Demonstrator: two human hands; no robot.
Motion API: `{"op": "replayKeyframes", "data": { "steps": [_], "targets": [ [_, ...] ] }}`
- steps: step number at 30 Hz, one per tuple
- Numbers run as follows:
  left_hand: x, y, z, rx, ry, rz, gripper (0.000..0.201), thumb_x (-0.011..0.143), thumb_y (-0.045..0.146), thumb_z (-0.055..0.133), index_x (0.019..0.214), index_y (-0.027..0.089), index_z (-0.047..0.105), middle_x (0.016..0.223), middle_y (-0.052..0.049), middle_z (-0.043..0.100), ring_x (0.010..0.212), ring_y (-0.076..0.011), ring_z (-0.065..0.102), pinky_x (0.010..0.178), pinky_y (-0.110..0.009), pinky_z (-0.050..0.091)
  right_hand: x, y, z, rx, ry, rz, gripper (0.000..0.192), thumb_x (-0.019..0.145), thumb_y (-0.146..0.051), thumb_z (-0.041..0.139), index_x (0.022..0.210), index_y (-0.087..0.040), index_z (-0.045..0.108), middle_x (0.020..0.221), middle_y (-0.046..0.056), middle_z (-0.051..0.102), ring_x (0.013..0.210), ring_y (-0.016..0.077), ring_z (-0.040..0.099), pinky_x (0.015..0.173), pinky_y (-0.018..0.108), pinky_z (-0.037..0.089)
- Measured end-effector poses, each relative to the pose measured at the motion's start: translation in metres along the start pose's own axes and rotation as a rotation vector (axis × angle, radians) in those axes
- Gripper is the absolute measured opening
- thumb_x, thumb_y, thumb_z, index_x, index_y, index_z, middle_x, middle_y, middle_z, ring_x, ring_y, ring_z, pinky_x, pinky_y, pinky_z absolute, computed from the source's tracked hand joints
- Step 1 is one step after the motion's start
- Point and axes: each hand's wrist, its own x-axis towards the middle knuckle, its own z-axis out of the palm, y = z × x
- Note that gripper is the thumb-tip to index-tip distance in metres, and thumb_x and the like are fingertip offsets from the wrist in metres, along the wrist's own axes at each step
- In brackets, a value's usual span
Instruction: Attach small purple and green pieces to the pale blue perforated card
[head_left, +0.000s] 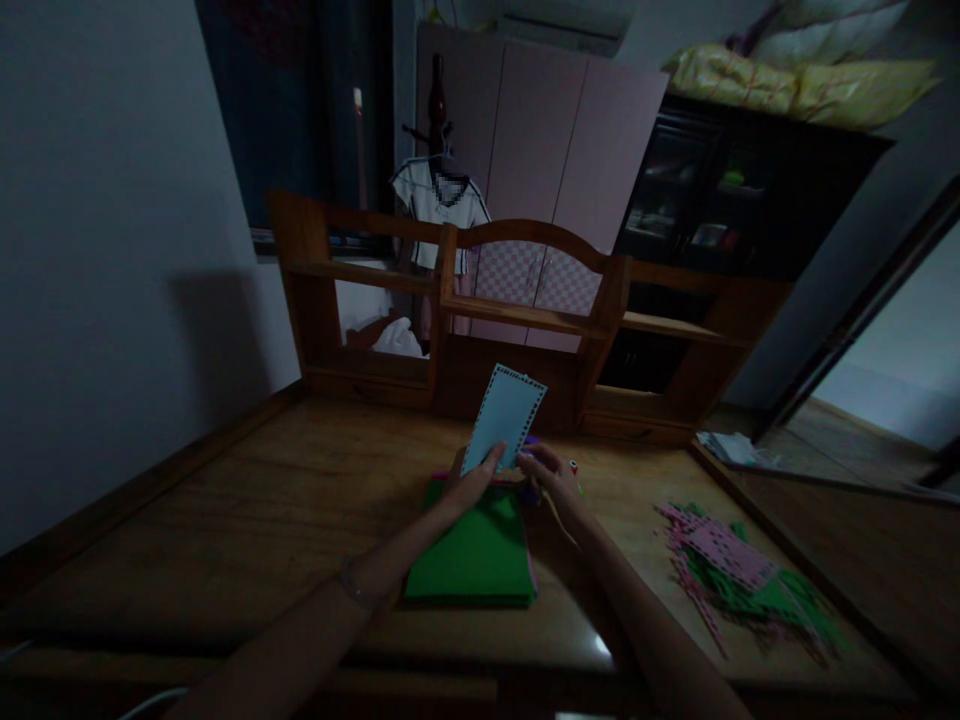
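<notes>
Head view, dim light. Left hand point(469, 485) pinched on lower edge of pale blue card point(504, 418), held upright above green sheet stack point(472, 555). Right hand point(551, 478) closed on card's lower right corner; thin stick-like item below it, too dark to identify. Card rectangular, flat, border of small dark punched marks. Green stack flat, matte, square-cornered, lying mid-surface. Wooden surface point(247, 520) glossy, grained, raised lip along left edge; bare wood left of stack. Pile of pink and green paper scraps point(739, 570) well apart to right, near right edge. Wooden shelf unit point(525, 320) along far edge, just behind card.
</notes>
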Motion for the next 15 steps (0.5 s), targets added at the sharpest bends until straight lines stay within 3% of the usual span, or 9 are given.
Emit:
{"op": "replayKeyframes", "data": {
  "steps": [5,15],
  "targets": [
    [0.001,-0.005,0.001,0.012,-0.034,-0.032,0.062,0.082,0.065,0.044,0.102,0.012,0.068,0.099,-0.010,0.070,0.093,-0.0222,0.065,0.084,-0.028,0.048,0.003,-0.001,-0.003,0.025,0.014,-0.038,0.033,0.077,-0.053,0.061,0.083,-0.021,0.062,0.070,-0.003,0.060,0.041,0.0071,0.039,0.042,0.023,0.030],
    [-0.005,0.011,-0.002,0.050,-0.014,0.017,0.051,0.082,0.058,0.048,0.103,0.015,0.068,0.111,-0.009,0.067,0.106,-0.0228,0.060,0.096,-0.029,0.042,0.009,0.007,-0.007,0.063,0.081,-0.006,0.043,0.078,-0.062,0.055,0.080,-0.020,0.062,0.059,-0.002,0.058,0.040,0.0089,0.042,0.041,0.023,0.031]
  ]
}}
